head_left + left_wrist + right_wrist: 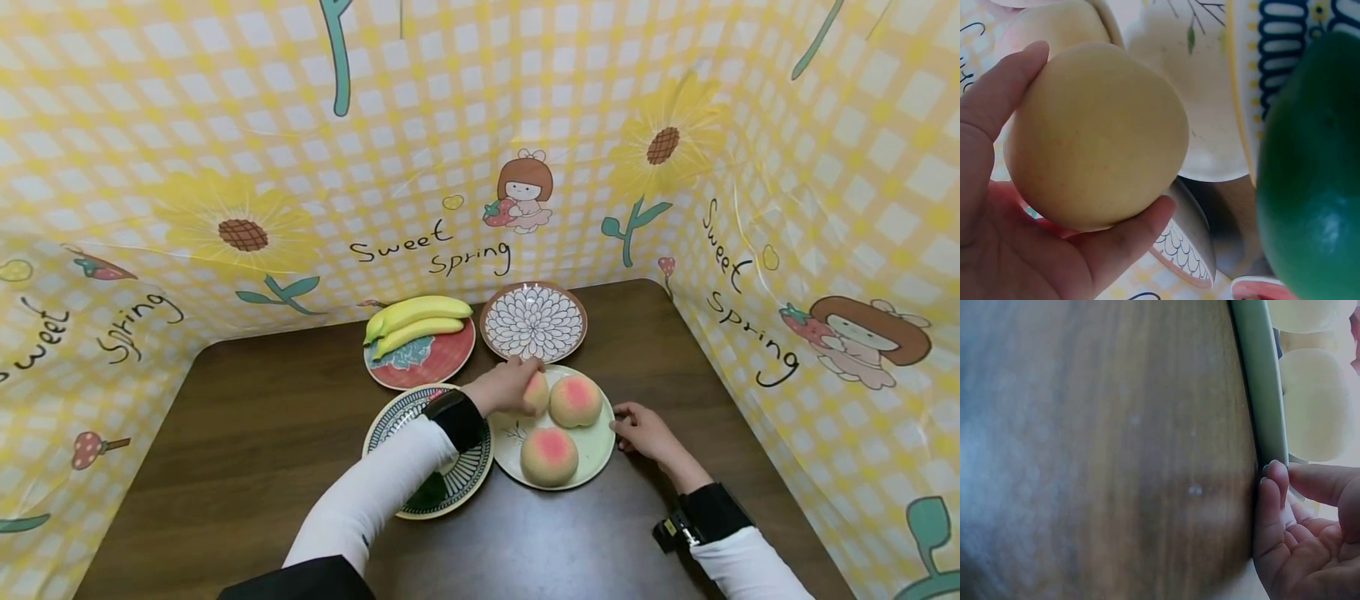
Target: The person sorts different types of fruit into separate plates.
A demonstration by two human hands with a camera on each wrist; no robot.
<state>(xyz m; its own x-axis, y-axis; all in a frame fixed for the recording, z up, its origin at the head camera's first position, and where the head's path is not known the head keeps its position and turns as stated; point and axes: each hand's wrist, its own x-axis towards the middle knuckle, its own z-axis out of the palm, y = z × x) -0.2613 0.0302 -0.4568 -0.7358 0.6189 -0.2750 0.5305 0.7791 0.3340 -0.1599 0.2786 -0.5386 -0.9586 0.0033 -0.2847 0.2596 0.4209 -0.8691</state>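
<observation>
My left hand (510, 387) grips a pale peach (1097, 137) at the light green plate (592, 458); thumb and fingers curl round its sides in the left wrist view. Two more peaches, one at the back right (575, 401) and one at the front (550, 457), sit on that plate with pink tops showing. At the plate's right rim is my right hand (645, 433). Its thumb and fingertips pinch the rim in the right wrist view. Whether the held peach touches the plate I cannot tell.
Under my left forearm, a blue-patterned plate (378, 429) bears a glossy dark green thing (1313, 181), partly hidden. Bananas (420, 321) lie on a red plate (442, 362) behind it. A petal-patterned plate (533, 321) stands at the back, near the checked cloth wall (570, 242).
</observation>
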